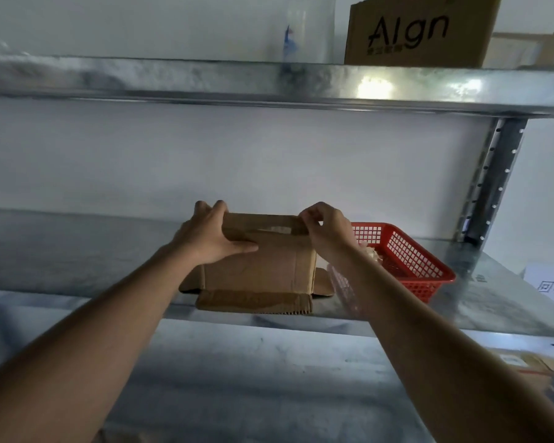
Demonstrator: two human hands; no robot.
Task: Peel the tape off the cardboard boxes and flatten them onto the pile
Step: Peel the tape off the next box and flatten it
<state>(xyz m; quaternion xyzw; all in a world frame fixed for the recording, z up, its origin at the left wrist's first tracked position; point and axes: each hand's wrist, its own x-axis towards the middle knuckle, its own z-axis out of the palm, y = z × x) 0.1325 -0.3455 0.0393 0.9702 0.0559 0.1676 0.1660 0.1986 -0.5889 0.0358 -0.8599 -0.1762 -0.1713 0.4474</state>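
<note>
1. The cardboard box (259,263) stands on the metal shelf (77,251), right at its front edge, with the bottom flaps splayed and the front flap hanging over that edge. I work it there, because the shelf takes the weight.

2. My left hand (210,236) is spread over the box's upper left corner, fingers reaching over the far side and thumb lying flat across the near face. I judge this is the brace: I press down and toward me so the box cannot slide back.

3. My right hand (325,227) has its grip pinched on the top right corner, fingertips together at what looks like the end of the tape (277,230) across the top. Whether I have tape or only the flap's edge I cannot tell, so I check by feel before pulling.

4. I should pull low and along the seam toward the left corner, not upward, so the strip comes off whole and the cardboard does not tear.

5. The red basket (406,254) stands just beside the box on the right; I keep my elbow clear of it.
</note>
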